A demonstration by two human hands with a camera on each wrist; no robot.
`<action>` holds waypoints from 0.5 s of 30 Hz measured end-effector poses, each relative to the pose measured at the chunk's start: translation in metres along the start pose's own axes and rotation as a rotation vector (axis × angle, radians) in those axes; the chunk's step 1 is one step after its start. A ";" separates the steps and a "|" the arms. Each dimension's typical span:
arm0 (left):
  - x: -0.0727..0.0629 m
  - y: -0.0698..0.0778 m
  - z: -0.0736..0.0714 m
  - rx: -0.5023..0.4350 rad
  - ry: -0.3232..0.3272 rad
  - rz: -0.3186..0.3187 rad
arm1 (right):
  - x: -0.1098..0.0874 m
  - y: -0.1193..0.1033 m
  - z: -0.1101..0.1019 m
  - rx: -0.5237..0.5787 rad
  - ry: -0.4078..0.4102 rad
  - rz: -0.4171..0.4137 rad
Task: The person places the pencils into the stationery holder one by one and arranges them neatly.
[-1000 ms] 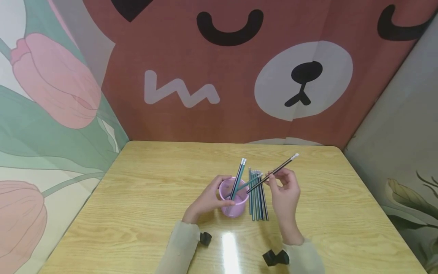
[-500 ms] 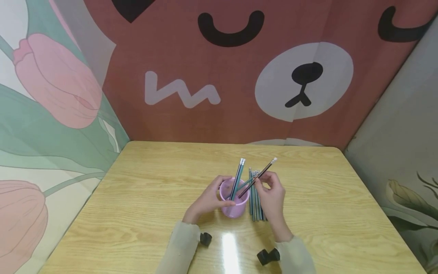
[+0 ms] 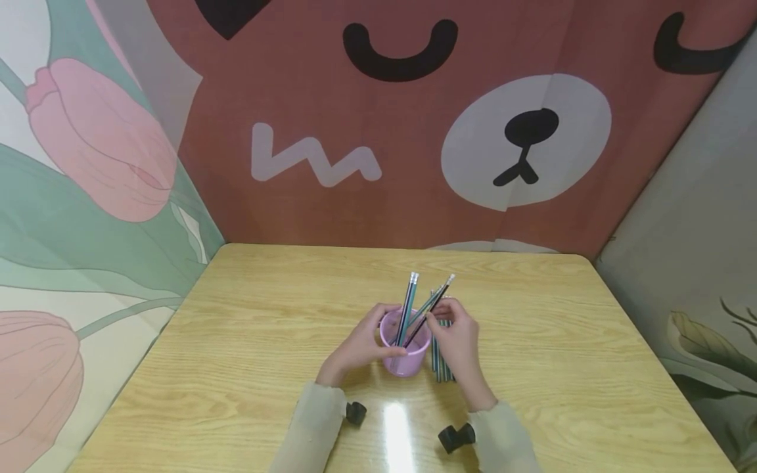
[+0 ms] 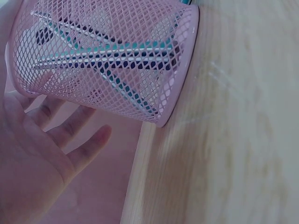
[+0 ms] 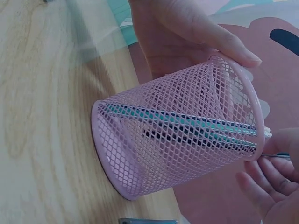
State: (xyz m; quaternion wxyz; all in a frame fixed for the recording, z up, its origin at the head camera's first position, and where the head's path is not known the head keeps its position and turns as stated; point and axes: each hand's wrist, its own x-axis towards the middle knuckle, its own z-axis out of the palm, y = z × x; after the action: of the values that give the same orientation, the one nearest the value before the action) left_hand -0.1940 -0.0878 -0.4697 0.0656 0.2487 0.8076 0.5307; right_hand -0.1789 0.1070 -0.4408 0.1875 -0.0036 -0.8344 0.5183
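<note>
A pink mesh pencil cup stands upright on the table. My left hand grips it near the rim, thumb in front and fingers behind. Several pencils lean inside, their eraser ends above the rim. My right hand pinches a dark striped pencil, which slants down into the cup, eraser end up. In the right wrist view, the right fingertips are right at the rim of the cup. Through the mesh of the cup in the left wrist view, pencils cross each other.
Several more pencils lie side by side on the wooden table just right of the cup, partly hidden under the right hand. A printed cloth wall stands behind the table's back edge.
My right hand has moved left towards the cup, taking the dark striped pencil deeper inside the rim. The left hand and the cup have stayed in place.
</note>
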 end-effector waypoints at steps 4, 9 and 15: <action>-0.001 0.001 0.000 -0.016 -0.004 -0.006 | 0.004 0.001 -0.001 -0.061 -0.039 0.001; 0.000 0.000 0.000 -0.016 -0.005 -0.009 | 0.007 0.000 -0.003 -0.110 -0.070 -0.008; 0.001 0.000 0.000 -0.015 -0.001 -0.009 | 0.007 0.002 -0.006 -0.132 -0.105 0.019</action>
State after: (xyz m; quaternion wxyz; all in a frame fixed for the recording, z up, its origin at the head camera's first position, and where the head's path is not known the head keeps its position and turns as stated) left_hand -0.1944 -0.0873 -0.4697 0.0701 0.2447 0.8047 0.5363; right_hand -0.1842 0.1146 -0.4374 0.1379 0.0033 -0.8755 0.4631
